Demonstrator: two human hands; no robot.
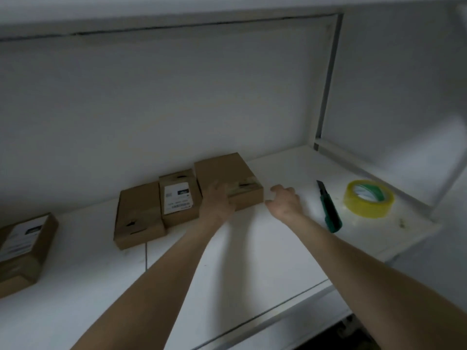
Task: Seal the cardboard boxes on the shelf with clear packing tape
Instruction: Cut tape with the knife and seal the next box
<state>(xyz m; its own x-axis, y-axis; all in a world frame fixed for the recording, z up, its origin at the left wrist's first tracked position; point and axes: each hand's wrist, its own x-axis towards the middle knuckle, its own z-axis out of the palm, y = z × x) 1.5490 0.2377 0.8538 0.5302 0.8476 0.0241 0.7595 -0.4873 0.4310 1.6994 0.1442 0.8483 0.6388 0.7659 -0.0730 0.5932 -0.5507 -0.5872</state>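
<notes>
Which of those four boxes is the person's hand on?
The rightmost box, nearest the knife: the left hand lies on its front edge. It alone is touched.

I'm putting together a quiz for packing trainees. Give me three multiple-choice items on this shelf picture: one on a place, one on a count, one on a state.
1. Where does the tape lie?
A. right of the knife
B. on top of a box
C. in a hand

2. How many boxes are on the shelf?
A. two
B. four
C. six

3. What is the left hand doing?
A. resting on the rightmost box
B. holding the knife
C. gripping the tape

Answers:
1 A, the tape lies on the shelf just right of the knife.
2 B, three boxes sit side by side and one sits far left.
3 A, its fingers lie on that box's top.
</notes>
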